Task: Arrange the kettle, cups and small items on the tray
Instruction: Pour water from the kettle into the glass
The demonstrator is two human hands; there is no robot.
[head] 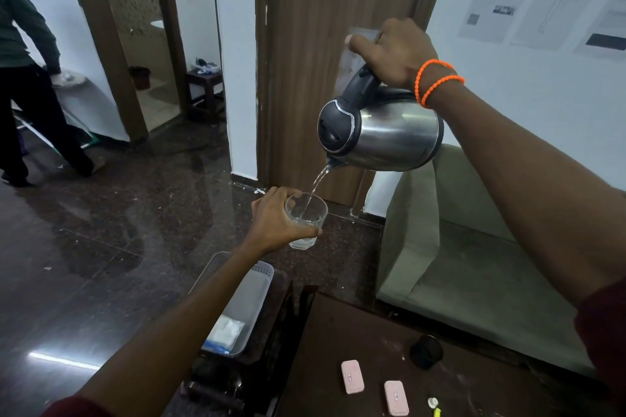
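My right hand [396, 51] grips the black handle of a steel kettle [389, 132], tilted so its spout points down to the left. A thin stream of water runs from the spout into a clear glass [306, 218]. My left hand [276, 217] holds that glass in the air over the dark floor, fingers wrapped around its side. A little water lies in the glass's bottom. Below my left forearm a grey plastic tray [257, 284] rests on a dark stand, with a white packet [225, 330] inside it.
The dark wooden table [338, 349] at the bottom carries two pink sachets [352, 376], a black round base [426, 351] and a small white and yellow item [433, 404]. A beige sofa [474, 264] stands at right. Another person [27, 78] stands at far left near an open doorway.
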